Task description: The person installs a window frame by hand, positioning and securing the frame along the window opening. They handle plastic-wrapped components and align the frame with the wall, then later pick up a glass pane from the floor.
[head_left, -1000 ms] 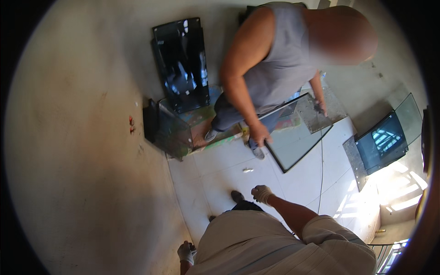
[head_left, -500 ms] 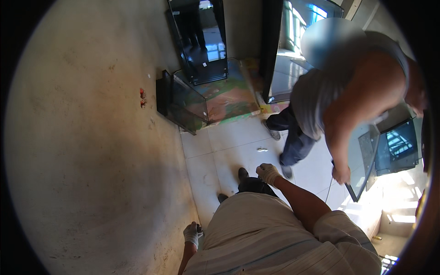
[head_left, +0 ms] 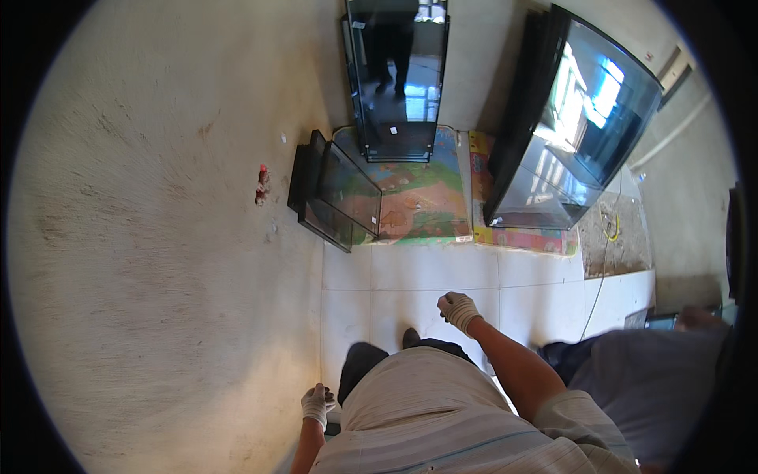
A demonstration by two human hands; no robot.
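Note:
My right hand point(head_left: 458, 310), in a pale knitted work glove, is held in front of my body above the white floor tiles. Its fingers are curled in, and nothing shows in them. Low at my left side, my left hand point(head_left: 318, 404) wears the same kind of glove. That hand is also closed with nothing visible in it, close to the plastered wall point(head_left: 158, 237). Ahead, dark-framed glass panels stand propped: a small set point(head_left: 347, 189) by the left wall, a tall one point(head_left: 399, 87) at the back, and a large stack point(head_left: 560, 134) to the right.
Colourful mats point(head_left: 426, 207) lie under the panels. A thin cable point(head_left: 603, 276) trails over the floor at the right, near a yellow cord point(head_left: 613, 229). A co-worker in a grey top point(head_left: 655, 379) is close on my right. Red bits stick out of a wall hole point(head_left: 262, 183).
My view has swung right and I am nearer the panels. The co-worker, who was ahead gripping a glass panel, is now beside me at the lower right. Both my hands remain closed.

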